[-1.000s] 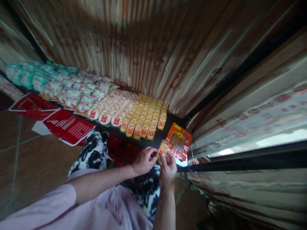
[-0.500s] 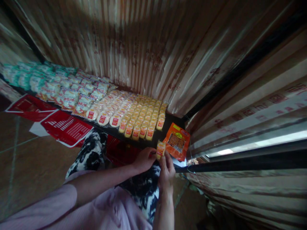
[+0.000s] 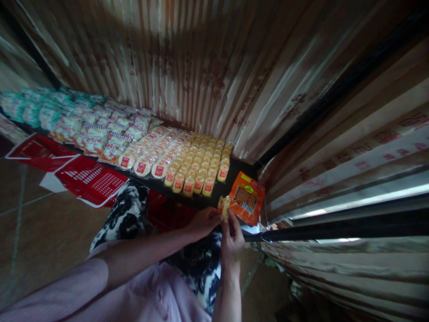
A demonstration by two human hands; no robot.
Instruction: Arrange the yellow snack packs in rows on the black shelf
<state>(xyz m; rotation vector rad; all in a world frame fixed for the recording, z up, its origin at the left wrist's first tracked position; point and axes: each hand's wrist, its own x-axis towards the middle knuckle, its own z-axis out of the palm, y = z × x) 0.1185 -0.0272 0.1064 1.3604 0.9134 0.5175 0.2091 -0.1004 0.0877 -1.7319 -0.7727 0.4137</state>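
Note:
A small yellow wrapped snack (image 3: 223,206) with a red label is pinched between my two hands above the shelf's front edge. My left hand (image 3: 205,222) grips its lower left side, fingers closed. On its right side, the fingertips of my right hand (image 3: 232,233) press against the wrapper. Just right of the snack lies a flat orange packet (image 3: 247,198). Rows of similar yellow snacks (image 3: 199,167) stand on the black shelf (image 3: 240,169) beyond my hands. Left of them are round white wrapped crackers (image 3: 142,167).
White-and-blue packets (image 3: 95,137) and green packets (image 3: 50,114) fill the shelf's left part. Red printed sheets (image 3: 92,179) hang below its front edge. A pleated curtain (image 3: 201,62) rises behind, and a dark bar (image 3: 335,228) runs along the right.
The yellow snack has turned in my fingers, its red label now at the left side. Both hands stay close together in nearly the same place. The view has shifted slightly.

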